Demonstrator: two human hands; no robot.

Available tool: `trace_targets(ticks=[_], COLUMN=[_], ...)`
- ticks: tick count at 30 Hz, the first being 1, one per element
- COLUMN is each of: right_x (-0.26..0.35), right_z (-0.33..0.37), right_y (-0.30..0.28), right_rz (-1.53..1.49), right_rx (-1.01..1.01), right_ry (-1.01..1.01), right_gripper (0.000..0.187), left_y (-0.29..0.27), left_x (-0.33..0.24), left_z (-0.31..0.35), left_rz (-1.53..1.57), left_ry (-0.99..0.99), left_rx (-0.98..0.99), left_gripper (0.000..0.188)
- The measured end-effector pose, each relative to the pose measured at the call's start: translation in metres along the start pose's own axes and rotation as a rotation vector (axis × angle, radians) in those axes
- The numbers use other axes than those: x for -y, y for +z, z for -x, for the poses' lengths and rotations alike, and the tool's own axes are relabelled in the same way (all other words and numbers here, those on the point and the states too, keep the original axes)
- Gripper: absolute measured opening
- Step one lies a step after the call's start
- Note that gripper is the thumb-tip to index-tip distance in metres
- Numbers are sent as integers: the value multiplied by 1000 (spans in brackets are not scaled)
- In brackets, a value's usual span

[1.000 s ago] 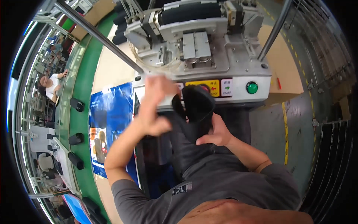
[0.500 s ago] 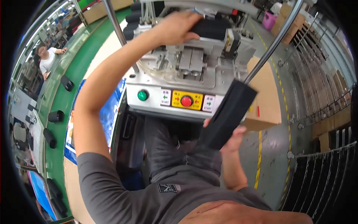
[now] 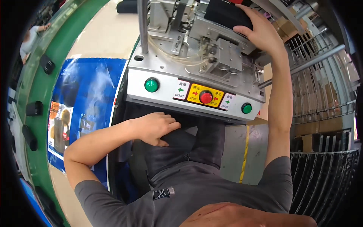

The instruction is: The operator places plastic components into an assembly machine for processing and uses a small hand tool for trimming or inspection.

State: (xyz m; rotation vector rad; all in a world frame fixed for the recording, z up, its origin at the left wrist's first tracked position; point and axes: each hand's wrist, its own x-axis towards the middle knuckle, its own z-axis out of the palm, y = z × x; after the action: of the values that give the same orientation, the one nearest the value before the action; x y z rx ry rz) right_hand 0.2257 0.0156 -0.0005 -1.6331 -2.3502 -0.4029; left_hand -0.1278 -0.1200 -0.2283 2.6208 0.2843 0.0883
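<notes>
My right hand (image 3: 261,30) reaches to the back of the machine, thumb and fingers around the end of a long black rectangular housing (image 3: 227,14) that lies across the metal fixture. Over my lap, my left hand (image 3: 159,128) is closed, knuckles up, on another black housing (image 3: 182,139); that piece blends into my dark trousers and its far end is hard to make out. The bench machine (image 3: 166,77) has a silver metal top with a clamp block (image 3: 229,56) and clear tubes. Its front panel carries a red button (image 3: 206,97) between two green buttons (image 3: 152,85).
Metal posts (image 3: 143,30) rise at the machine's sides. A blue printed sheet (image 3: 90,94) covers the bench at left. Beyond it, several black housings (image 3: 34,108) lie on a green conveyor, with a person (image 3: 28,43) past it. Wire racks (image 3: 325,174) stand at right.
My left hand has come down from the machine to my lap and closed on a black housing. My right hand has gone from near my lap up to the machine's back. The view has turned.
</notes>
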Motion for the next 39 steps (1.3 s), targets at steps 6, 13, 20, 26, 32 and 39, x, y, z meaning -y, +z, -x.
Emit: trace_targets(ticks=[6, 13, 20, 26, 32, 39], right_x=[-40, -47, -40, -40, -36, -35], right_z=[-40, -55, -56, -54, -65, -50], right_y=[42, 54, 50, 52, 37, 53], right_rz=[-152, -172, -207, -174, -231, -188], right_rx=[189, 228, 291, 318, 457, 307], right_ry=[-50, 32, 58, -20, 75, 13], right_gripper=[67, 67, 68, 67, 66, 66], left_y=[-6, -3, 0, -4, -6, -3], left_x=[11, 15, 14, 14, 15, 15], left_z=[2, 1, 1, 1, 5, -2], left_rz=[48, 33, 26, 25, 23, 25], left_ry=[-47, -32, -57, -81, -64, -40], left_rx=[-19, -37, -18, 0, 5, 24], left_gripper=[63, 62, 62, 63, 64, 64])
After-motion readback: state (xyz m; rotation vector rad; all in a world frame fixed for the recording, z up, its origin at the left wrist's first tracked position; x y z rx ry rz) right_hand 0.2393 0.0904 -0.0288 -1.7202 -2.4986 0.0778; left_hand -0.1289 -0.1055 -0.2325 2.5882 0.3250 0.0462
